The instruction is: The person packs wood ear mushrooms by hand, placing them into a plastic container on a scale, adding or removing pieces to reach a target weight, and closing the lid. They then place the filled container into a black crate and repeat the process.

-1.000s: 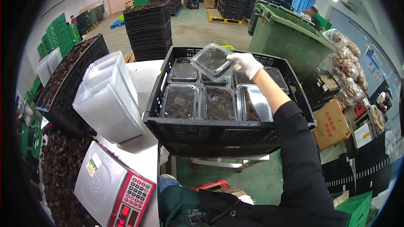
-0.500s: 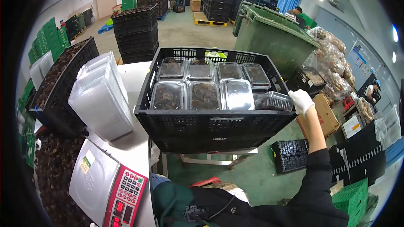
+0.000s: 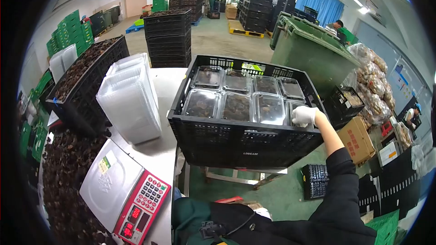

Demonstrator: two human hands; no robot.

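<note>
1. Pale concrete floor [image 3: 213,36] runs across the back of the room, with blue curtains [image 3: 318,2] at the windows, a tall black crate stack [image 3: 168,41] behind the work table and a big green bin [image 3: 313,54] to the right
2. Near the bin are piled clear bags [image 3: 374,81] of brownish contents, and below them an open cardboard box [image 3: 356,140]; other people are at the far back, beyond the bin and at the right edge
3. On the silvery table [image 3: 169,86], a nested stack of clear containers [image 3: 129,104] stands just left of the black crate [image 3: 252,129], and nearer the viewer sits a red-framed scale [image 3: 111,183], its red digits lit
4. Left of the scale spreads a loose heap of dark, curled pieces [image 3: 68,181]; beyond it, a filled crate [image 3: 91,86] holds more of them
5. Inside the black crate, lidded containers [image 3: 237,106] of dark pieces lie in two rows: four at the far side, three plainly visible at the near side
6. Right hand [image 3: 304,115], in a white glove, is over the end container [image 3: 289,109] in the near right corner, fingers bent down; whether they grip it, I cannot tell
7. Left hand is outside the view, so its fingers cannot be judged
</note>
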